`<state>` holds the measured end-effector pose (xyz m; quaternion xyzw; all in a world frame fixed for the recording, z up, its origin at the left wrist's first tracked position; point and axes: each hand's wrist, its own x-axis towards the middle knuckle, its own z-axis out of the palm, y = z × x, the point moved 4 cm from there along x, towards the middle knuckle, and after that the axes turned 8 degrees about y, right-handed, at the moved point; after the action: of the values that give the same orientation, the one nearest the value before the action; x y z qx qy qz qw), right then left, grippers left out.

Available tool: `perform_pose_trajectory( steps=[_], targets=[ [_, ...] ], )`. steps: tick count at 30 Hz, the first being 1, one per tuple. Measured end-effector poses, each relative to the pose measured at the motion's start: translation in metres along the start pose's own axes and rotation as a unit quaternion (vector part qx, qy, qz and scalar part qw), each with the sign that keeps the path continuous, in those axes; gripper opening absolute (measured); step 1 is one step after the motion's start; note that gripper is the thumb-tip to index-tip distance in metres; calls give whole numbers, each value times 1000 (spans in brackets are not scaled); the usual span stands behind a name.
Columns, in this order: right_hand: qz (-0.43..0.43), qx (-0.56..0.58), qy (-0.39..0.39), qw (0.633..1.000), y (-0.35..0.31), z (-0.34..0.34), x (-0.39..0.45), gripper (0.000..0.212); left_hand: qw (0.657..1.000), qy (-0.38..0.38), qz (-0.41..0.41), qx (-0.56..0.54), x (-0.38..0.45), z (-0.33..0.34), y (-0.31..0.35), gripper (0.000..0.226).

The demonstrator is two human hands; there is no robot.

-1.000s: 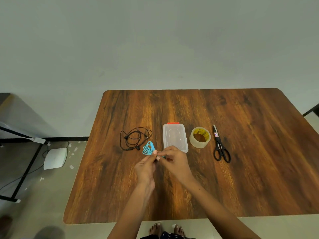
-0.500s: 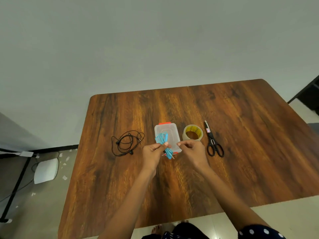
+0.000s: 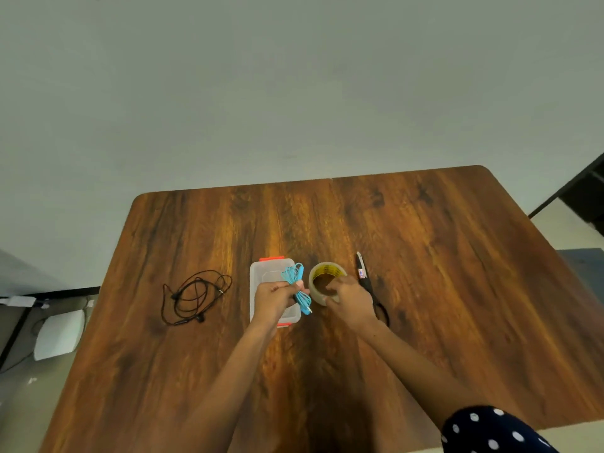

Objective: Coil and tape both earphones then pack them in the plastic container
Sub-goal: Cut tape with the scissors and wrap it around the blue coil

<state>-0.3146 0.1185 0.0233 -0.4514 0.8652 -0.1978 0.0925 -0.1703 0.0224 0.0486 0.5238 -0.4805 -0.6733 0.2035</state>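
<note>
My left hand [image 3: 276, 297] grips the coiled blue earphones [image 3: 295, 282] by the middle, above the clear plastic container [image 3: 264, 273] with its orange clips. The bundle's loops stick up and its plug end hangs down to the right. My right hand [image 3: 349, 299] has its fingers curled over the near edge of the roll of clear tape [image 3: 325, 277], just right of the container. The black earphones [image 3: 194, 295] lie in a loose tangle on the table to the left.
Black scissors [image 3: 367, 282] lie right of the tape, partly hidden by my right hand. Everything sits on the brown wooden table [image 3: 441, 289]. A white device [image 3: 58, 333] lies on the floor at the left.
My right hand let go of the blue earphones and moved right onto the tape roll. My left hand kept the coil and shifted right over the container.
</note>
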Motion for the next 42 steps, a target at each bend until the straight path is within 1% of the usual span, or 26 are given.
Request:
perform_pose_trajectory(
  steps=[2, 4, 7, 9, 11, 14, 17, 19, 21, 26, 29, 31, 34, 38, 42],
  targets=[
    [-60, -77, -52, 994, -4, 9, 6, 35, 1000, 14, -2, -4, 4, 3, -2, 26],
    [-97, -121, -89, 984, -4, 19, 7, 34, 999, 30, -10, -6, 6, 4, -5, 27],
    [-109, -138, -93, 980, 0, 23, 6, 26, 999, 48, -16, 3, 8, 0, -11, 28],
    [-111, -131, -81, 982, 4, 24, 6, 29, 998, 52, -23, 8, 7, -6, -14, 28],
    [-94, -92, -60, 989, 11, 22, 4, 33, 998, 52, -27, 20, 7, -13, -15, 25],
    [-52, 46, -29, 997, 26, 15, -2, 30, 998, 35, -26, 38, 7, -22, -9, 23],
    [-36, 170, -21, 985, 35, 3, -13, 26, 998, 3, -19, 54, 8, -26, -2, 18],
    [-17, 233, -37, 972, 36, -3, -22, 24, 997, -25, -16, 68, 9, -27, 2, 14],
    [-15, 279, -56, 959, 35, -8, -31, 22, 994, -60, -26, 85, 12, -27, 3, 15],
    [-9, 346, -90, 934, 33, -19, -42, 16, 983, -143, -68, 98, 14, -25, 5, 17],
    [0, 377, -111, 920, 29, -25, -43, 27, 973, -188, -92, 94, 15, -21, 2, 17],
    [-5, 384, -120, 915, 28, -29, -41, 30, 968, -205, -102, 107, 15, -18, -1, 14],
    [-24, 385, -126, 914, 26, -32, -38, 31, 963, -220, -108, 117, 17, -16, -6, 13],
    [-38, 392, -126, 911, 25, -37, -37, 43, 963, -217, -116, 105, 18, -15, -10, 15],
    [-36, 395, -123, 910, 31, -39, -36, 35, 966, -208, -117, 96, 20, -15, -12, 17]
  ],
)
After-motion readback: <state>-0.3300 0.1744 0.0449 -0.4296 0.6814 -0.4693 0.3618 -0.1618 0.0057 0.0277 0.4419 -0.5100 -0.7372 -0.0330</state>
